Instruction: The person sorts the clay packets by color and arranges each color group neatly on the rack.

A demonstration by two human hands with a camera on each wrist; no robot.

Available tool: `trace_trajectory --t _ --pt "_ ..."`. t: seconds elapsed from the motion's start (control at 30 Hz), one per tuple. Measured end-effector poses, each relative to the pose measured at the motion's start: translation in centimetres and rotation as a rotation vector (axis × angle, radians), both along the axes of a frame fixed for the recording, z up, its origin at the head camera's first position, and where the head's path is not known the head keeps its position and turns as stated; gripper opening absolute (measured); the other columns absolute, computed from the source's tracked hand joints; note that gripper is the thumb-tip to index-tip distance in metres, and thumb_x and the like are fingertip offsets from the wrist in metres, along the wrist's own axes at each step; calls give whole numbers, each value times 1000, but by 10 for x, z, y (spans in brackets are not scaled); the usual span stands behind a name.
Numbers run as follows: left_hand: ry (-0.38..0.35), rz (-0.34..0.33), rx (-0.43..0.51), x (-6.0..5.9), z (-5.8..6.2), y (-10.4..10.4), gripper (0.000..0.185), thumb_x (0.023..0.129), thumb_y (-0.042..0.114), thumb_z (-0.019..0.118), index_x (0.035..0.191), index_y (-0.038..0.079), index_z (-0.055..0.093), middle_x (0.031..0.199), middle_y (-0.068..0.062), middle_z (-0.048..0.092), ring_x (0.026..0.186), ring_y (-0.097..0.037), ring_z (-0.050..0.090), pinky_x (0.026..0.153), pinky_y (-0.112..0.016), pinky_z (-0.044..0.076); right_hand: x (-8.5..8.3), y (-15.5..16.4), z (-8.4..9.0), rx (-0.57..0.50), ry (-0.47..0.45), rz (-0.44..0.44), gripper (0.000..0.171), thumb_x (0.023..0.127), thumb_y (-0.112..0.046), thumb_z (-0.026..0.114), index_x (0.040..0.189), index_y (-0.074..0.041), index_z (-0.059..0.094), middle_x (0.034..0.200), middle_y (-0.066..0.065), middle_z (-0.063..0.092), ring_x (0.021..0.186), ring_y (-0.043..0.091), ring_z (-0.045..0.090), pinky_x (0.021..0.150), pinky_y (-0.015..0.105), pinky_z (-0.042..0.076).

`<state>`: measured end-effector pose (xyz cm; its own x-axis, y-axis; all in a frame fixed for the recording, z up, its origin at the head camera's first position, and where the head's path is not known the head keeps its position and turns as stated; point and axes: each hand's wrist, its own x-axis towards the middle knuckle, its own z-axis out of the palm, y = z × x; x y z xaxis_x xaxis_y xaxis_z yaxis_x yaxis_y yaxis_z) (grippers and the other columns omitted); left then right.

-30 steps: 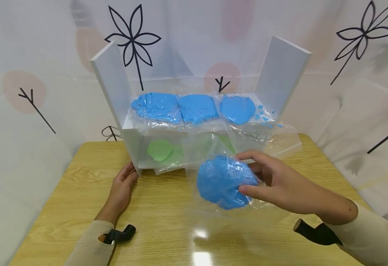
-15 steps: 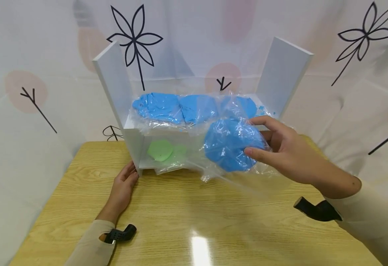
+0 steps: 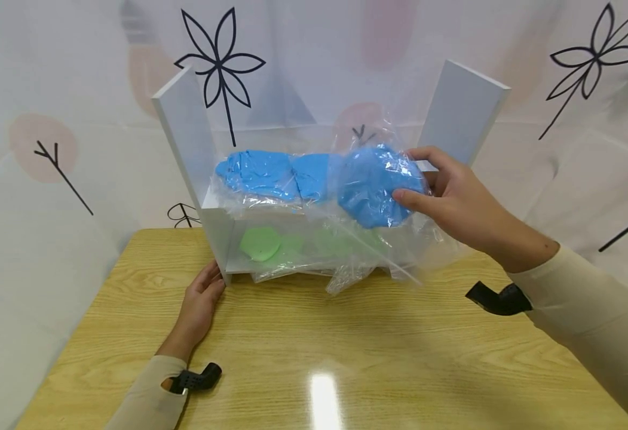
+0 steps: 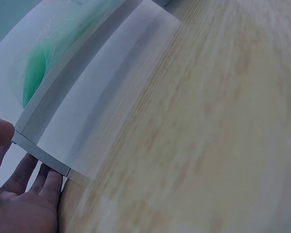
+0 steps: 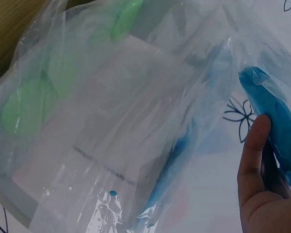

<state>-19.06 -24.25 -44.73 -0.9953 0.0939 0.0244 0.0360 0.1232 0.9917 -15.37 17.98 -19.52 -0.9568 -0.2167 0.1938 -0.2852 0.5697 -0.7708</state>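
My right hand pinches a clear plastic bag with a flattened lump of blue clay inside, thumb in front. The bag hangs in front of the right end of the upper shelf, hiding the blue piece there. Two more bagged slabs of blue clay lie on that shelf to its left. My left hand rests low against the left side panel of the white shelf unit; in the left wrist view its fingers touch the panel near its front edge.
Bagged green clay lies on the lower shelf, partly seen through the hanging plastic. The unit's right side panel stands upright behind my right hand. Below is a wooden table; a patterned cloth hangs behind.
My right hand has lifted the bagged blue clay from in front of the lower shelf up to the upper shelf's level. The left hand has stayed at the side panel.
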Motion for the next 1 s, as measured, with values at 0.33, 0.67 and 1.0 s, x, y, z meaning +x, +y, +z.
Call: trace_trajectory --t 0.33,0.67,1.0 --pt "4 6 1 -2 1 1 55 107 15 45 159 18 27 160 -12 34 146 -26 34 97 -4 39 -24 -2 8 -170 -71 18 49 99 -25 64 142 -17 42 110 6 66 90 14 71 81 23 60" --pt "13 37 -3 -1 -2 -2 53 107 16 46 158 17 31 159 -12 37 141 -18 39 98 -5 40 -51 -5 15 -322 -180 -12 59 99 -24 63 150 -16 35 122 3 53 108 10 63 104 36 50" --pt "7 38 2 -2 -4 -4 53 106 14 47 157 17 33 158 -11 38 146 -24 35 98 -4 37 -76 -7 6 -358 -246 -30 64 97 -22 66 151 -10 33 103 -5 64 86 7 68 76 29 61"
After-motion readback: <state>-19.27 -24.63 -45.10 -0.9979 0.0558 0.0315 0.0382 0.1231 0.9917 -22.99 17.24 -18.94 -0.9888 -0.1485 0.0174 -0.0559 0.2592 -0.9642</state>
